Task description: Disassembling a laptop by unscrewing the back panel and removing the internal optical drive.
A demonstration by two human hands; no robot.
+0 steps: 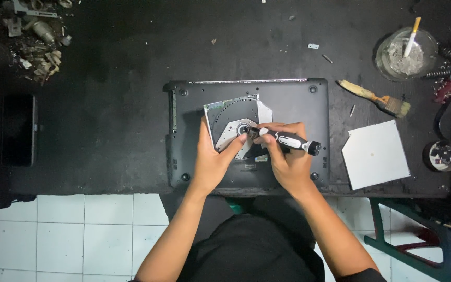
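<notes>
An opened optical disc drive [234, 119], metal with a round black spindle, lies on the underside of a dark grey laptop [298, 104]. My left hand [212, 162] holds the drive's near left edge, thumb pointing at the spindle. My right hand [285, 156] grips a black and white screwdriver [288, 140], its tip touching the drive beside the spindle.
The drive's flat silver cover [375, 154] lies to the right of the laptop. A paintbrush [377, 97] and a glass ashtray [407, 54] sit at the back right, a black phone [19, 129] at the left, small scrap parts [35, 36] at the back left. The table's front edge runs just below the laptop.
</notes>
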